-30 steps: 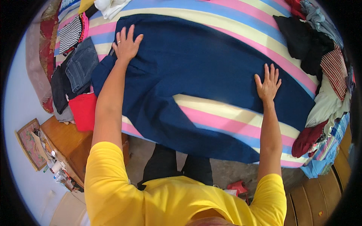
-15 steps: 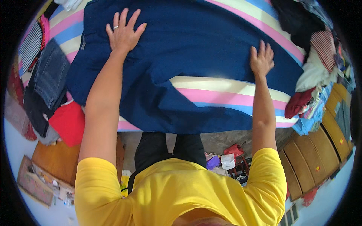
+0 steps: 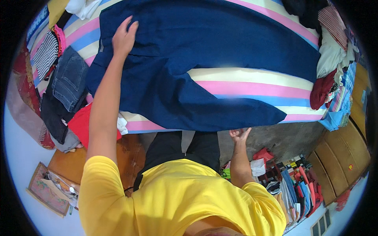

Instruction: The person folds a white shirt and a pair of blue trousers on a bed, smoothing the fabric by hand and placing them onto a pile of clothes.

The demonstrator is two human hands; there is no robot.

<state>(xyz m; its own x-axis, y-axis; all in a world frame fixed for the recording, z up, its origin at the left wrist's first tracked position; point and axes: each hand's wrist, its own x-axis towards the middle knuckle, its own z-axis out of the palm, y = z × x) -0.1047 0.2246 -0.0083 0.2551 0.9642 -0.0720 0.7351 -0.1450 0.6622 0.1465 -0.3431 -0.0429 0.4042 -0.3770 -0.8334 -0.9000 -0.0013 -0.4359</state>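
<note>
A pair of dark navy trousers [image 3: 204,47] lies spread across a bed with a striped sheet [image 3: 252,84] in pink, cream and blue. My left hand [image 3: 124,37] rests flat on the trousers near their waist end at the upper left, fingers apart. My right hand [image 3: 239,135] hangs below the bed's near edge, just under the lower trouser leg [image 3: 220,114], palm up, fingers apart, holding nothing. I wear a yellow shirt.
Folded jeans [image 3: 70,76], striped tops and a red garment [image 3: 84,124] lie piled at the bed's left. More clothes [image 3: 330,59] are heaped at the right end. Wooden drawers [image 3: 342,153] stand lower right, with clutter on the floor beside them.
My right hand has come off the trouser leg and dropped below the bed's edge. My left hand stays on the waist end. The view has shifted right and down.
</note>
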